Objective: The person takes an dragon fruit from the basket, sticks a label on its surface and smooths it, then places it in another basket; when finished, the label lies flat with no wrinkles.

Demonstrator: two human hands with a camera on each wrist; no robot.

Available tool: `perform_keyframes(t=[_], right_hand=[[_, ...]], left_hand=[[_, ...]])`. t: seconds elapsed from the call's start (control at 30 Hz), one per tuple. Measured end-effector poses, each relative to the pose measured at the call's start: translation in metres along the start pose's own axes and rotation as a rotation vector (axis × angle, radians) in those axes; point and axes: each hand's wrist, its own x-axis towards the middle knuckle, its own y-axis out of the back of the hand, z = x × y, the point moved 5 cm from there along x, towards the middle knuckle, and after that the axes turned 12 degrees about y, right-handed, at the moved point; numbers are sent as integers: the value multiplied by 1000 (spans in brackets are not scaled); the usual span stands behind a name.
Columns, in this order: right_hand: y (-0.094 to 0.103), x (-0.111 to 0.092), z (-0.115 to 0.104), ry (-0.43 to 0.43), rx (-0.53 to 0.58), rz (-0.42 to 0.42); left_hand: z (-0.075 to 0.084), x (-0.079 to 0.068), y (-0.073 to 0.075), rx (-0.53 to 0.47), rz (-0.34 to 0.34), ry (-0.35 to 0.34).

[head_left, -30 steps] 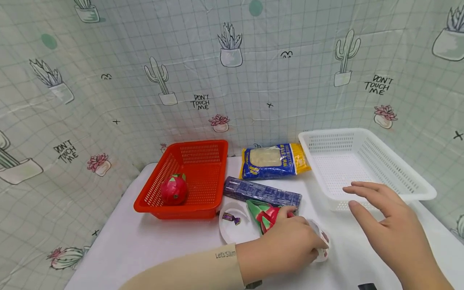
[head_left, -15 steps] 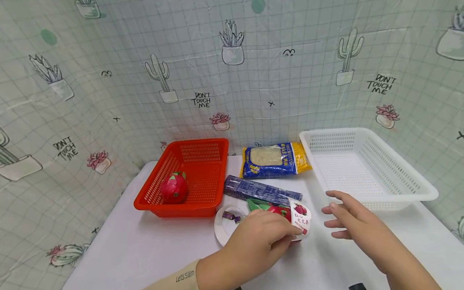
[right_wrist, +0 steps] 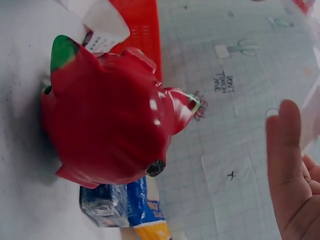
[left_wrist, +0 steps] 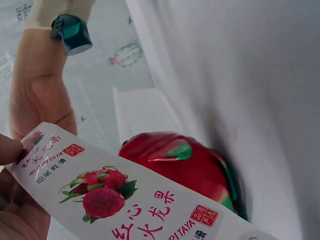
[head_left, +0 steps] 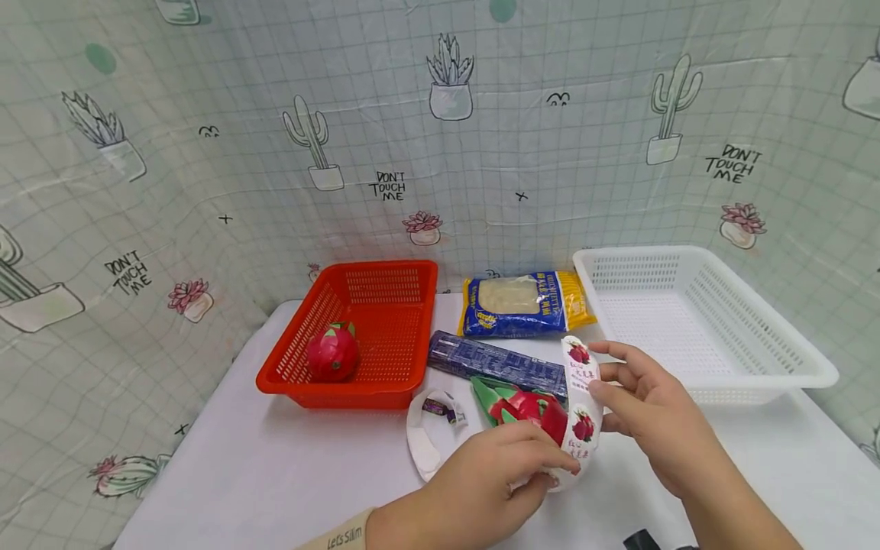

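My left hand (head_left: pixel 491 470) pinches the lower part of a white label strip (head_left: pixel 583 409) printed with dragon fruits and Chinese text. The strip stands upright, and its lower end curls round at the bottom. My right hand (head_left: pixel 639 393) has thumb and fingers on its upper part; in the left wrist view that thumb (left_wrist: pixel 7 150) lies over a label. Right behind the strip, partly hidden by it and my left hand, a shiny red dragon fruit (right_wrist: pixel 110 115) with green-tipped scales lies on the table. Left of the fruit are a curved white band (head_left: pixel 419 447) and a purple-wrapped candy (head_left: pixel 435 406).
A red basket (head_left: pixel 344 401) at the left holds another dragon fruit (head_left: pixel 333 353). A dark blue patterned box (head_left: pixel 498 363) lies behind the near fruit, with a blue and yellow bag (head_left: pixel 519 305) farther back. A white basket (head_left: pixel 770 378) stands at the right.
The left hand has brought the label strip up from the table and left, so its printed side now stands upright. My right hand has come in from the white basket to touch it.
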Motion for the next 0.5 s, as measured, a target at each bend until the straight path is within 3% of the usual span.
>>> perform_keyframes(t=[0.13, 0.3, 0.5], right_hand=[[2, 1, -9, 88, -75, 89], [4, 2, -18, 132, -156, 193], [3, 1, -24, 135, -173, 245]], left_hand=[[-8, 2, -10, -35, -60, 38], [-16, 3, -20, -98, -105, 107], [-23, 2, -30, -326, -190, 233]])
